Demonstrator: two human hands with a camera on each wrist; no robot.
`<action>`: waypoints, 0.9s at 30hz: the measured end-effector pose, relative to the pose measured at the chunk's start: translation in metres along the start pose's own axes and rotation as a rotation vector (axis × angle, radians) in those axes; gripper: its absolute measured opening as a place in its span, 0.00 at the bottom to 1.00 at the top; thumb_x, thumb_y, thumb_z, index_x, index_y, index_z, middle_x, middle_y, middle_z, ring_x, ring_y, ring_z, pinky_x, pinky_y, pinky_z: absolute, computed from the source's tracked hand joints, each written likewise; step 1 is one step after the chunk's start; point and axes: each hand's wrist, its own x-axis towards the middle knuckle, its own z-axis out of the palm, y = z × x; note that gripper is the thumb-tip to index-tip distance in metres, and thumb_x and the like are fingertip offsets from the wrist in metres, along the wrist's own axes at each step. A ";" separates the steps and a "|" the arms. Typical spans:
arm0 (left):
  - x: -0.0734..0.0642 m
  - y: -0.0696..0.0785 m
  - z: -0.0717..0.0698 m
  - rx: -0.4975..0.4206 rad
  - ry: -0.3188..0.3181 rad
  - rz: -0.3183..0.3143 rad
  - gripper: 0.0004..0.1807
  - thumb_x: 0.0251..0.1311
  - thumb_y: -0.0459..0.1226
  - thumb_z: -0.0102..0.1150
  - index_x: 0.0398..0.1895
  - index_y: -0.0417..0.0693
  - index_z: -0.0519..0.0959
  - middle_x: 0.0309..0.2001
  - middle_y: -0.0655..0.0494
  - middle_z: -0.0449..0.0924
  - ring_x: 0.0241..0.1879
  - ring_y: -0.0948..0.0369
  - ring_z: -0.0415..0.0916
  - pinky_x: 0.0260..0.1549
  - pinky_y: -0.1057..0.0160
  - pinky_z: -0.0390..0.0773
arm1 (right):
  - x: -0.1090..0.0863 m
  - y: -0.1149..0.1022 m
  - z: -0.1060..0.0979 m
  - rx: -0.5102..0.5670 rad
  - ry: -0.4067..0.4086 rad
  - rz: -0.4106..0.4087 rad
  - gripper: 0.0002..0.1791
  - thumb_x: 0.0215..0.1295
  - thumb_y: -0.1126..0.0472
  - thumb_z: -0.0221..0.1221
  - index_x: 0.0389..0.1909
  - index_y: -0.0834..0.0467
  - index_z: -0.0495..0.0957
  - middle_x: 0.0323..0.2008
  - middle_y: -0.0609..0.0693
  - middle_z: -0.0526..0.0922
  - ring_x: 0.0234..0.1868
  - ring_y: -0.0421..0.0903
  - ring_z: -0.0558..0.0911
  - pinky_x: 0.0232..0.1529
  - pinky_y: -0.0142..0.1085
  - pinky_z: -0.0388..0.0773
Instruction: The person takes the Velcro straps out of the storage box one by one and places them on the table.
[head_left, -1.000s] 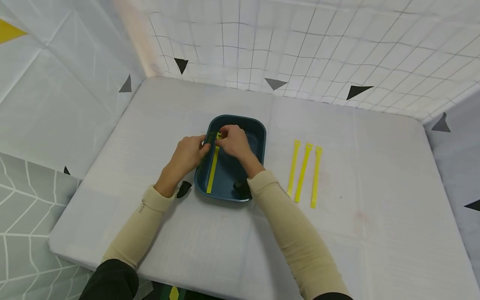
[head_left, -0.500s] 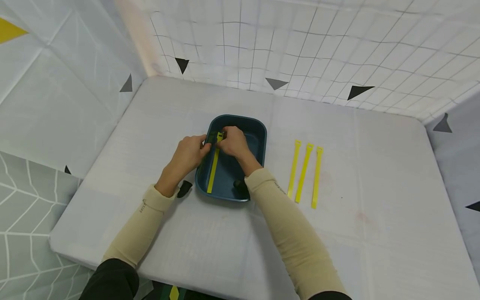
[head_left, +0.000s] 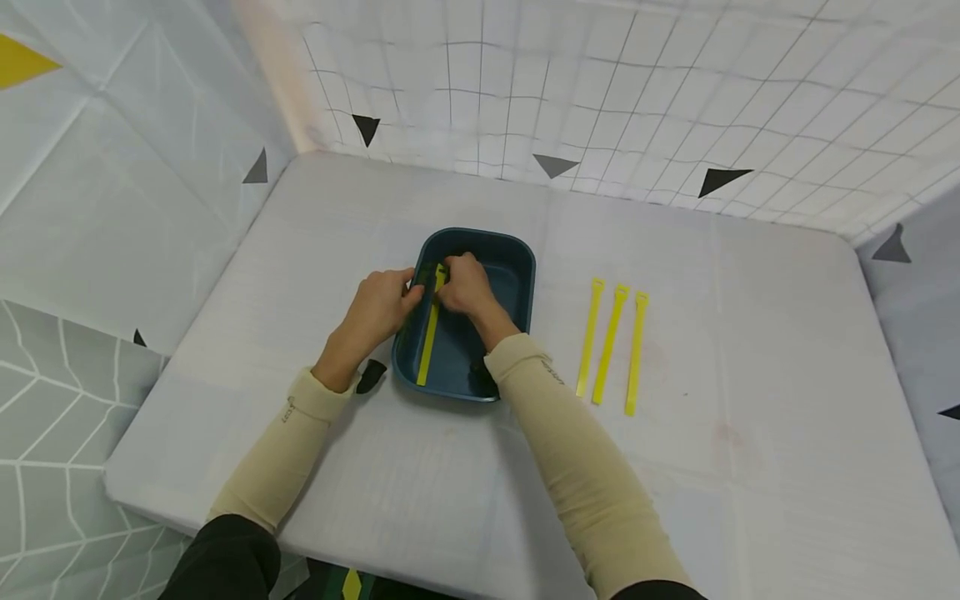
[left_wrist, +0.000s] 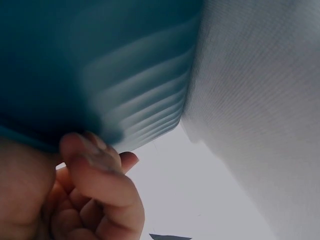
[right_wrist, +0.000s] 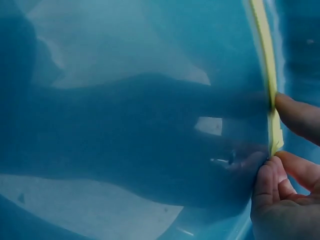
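Note:
A deep teal plastic tray (head_left: 465,393) stands on the white-covered table. My left hand (head_left: 377,307) grips its left rim, thumb over the edge; the left wrist view shows curled fingers (left_wrist: 107,172) beneath the rim. Inside, along the left wall, lies a flat yellow cable strap (head_left: 429,342) with a slotted head at the far end. My right hand (head_left: 468,287) reaches into the tray and pinches the strap near its head. In the right wrist view, thumb and fingertips (right_wrist: 292,117) touch the strap (right_wrist: 270,70). The head is partly hidden by the fingers.
Three more yellow straps (head_left: 611,344) lie side by side on the table, right of the tray. A dark shape (head_left: 480,379) shows in the tray's near right corner, and a black patch (head_left: 371,377) lies by my left wrist. A gridded white sheet (head_left: 600,92) hangs behind.
My right hand has shifted slightly down and toward me along the strap's head, fingers closing lower. The left hand, the tray and the loose straps stay where they were.

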 end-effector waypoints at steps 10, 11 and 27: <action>0.000 0.001 0.001 -0.013 -0.004 -0.016 0.09 0.71 0.36 0.54 0.40 0.37 0.80 0.20 0.51 0.74 0.18 0.57 0.71 0.17 0.62 0.68 | -0.002 -0.001 0.000 -0.006 -0.004 0.007 0.29 0.65 0.63 0.63 0.65 0.66 0.70 0.59 0.62 0.71 0.58 0.56 0.72 0.56 0.44 0.70; 0.000 0.001 0.001 -0.014 -0.001 -0.014 0.09 0.71 0.36 0.55 0.40 0.37 0.80 0.20 0.51 0.74 0.18 0.57 0.71 0.17 0.62 0.68 | -0.002 -0.001 0.000 -0.005 -0.002 0.007 0.28 0.65 0.63 0.63 0.65 0.66 0.70 0.59 0.62 0.71 0.58 0.56 0.72 0.56 0.44 0.70; -0.001 0.003 0.000 -0.026 0.001 0.006 0.09 0.71 0.35 0.55 0.41 0.37 0.80 0.19 0.51 0.73 0.17 0.57 0.70 0.17 0.62 0.68 | -0.004 0.004 0.003 0.141 0.110 0.009 0.12 0.68 0.63 0.61 0.51 0.61 0.82 0.44 0.55 0.83 0.44 0.51 0.79 0.47 0.42 0.75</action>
